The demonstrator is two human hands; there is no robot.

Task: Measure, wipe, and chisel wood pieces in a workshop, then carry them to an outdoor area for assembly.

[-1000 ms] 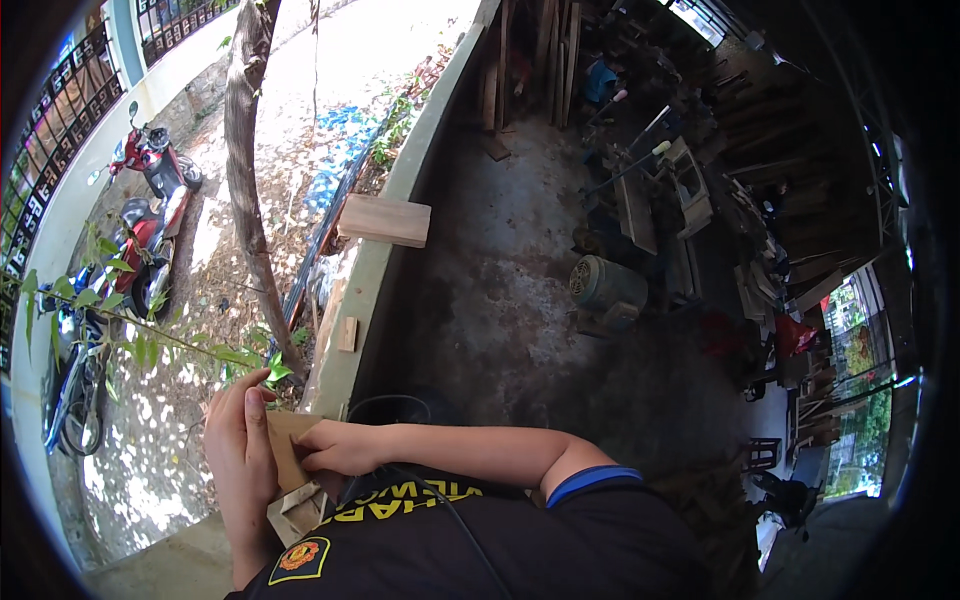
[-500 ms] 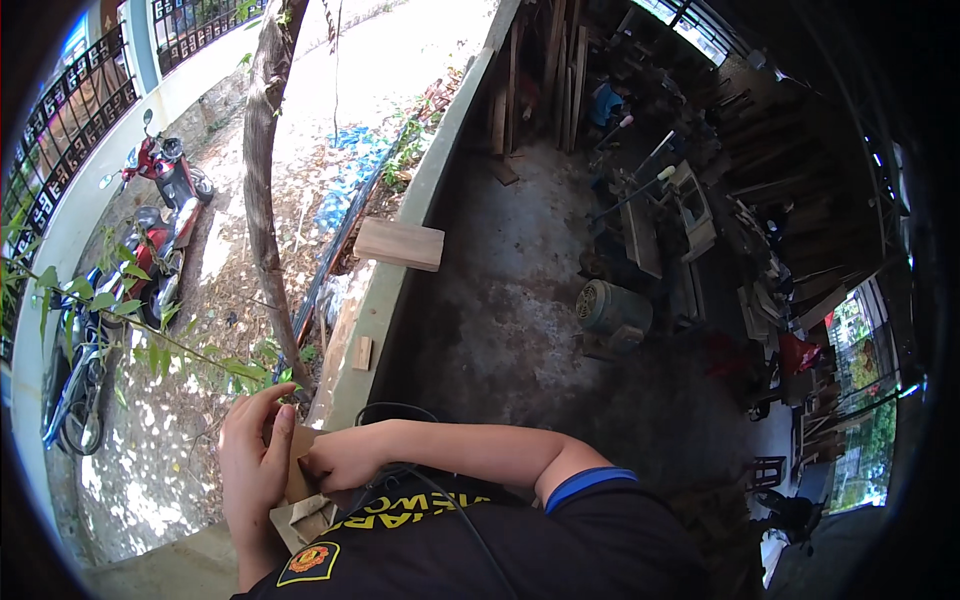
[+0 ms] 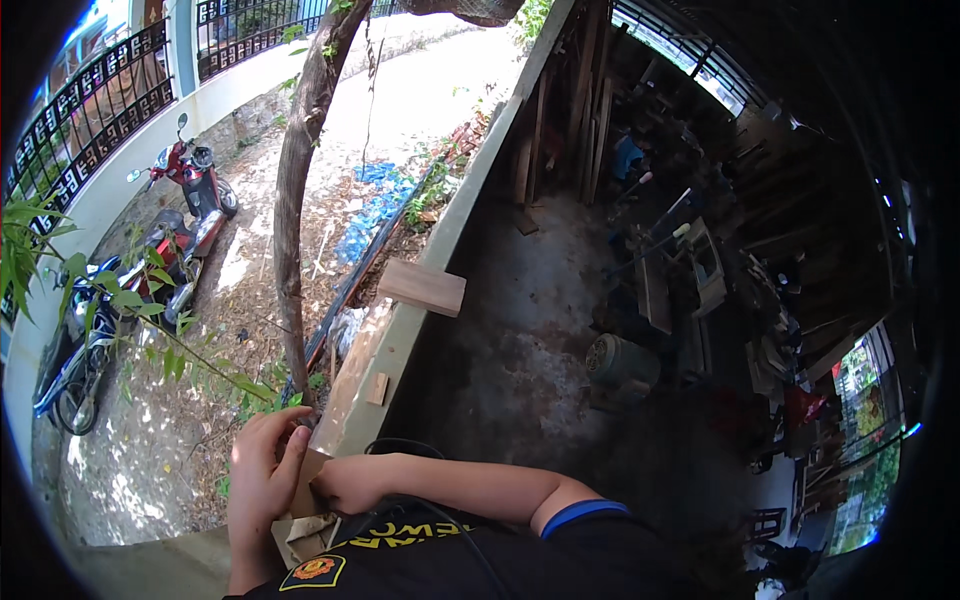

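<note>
At the low wall (image 3: 420, 300) between yard and workshop, I press both hands onto a small piece of brown cardboard or thin board (image 3: 305, 492) held against the wall's near end. My left hand (image 3: 262, 480) wraps over its outer edge, fingers curled down onto it; my right hand (image 3: 350, 483) comes across from the other side and closes on its inner edge. The piece sits right below my chest, partly hidden by my shirt (what lies beneath it I cannot make out). I judge the step in hand to be steadying or working this piece against the ledge — the next move, as I read it, calls for a firm two-handed grip so it does not slip off the narrow top.

Farther along the wall rests a pale wooden block (image 3: 422, 287), lying flat and overhanging both sides, and nearer me a small wood offcut (image 3: 377, 388) stands apart from it. No readable package shows; a crumpled blue sheet (image 3: 375, 205) lies on the yard's dirt beyond a thin tree trunk (image 3: 295, 210), and a red scooter (image 3: 190, 205) stands by the white fence wall — well apart from my hands.
</note>
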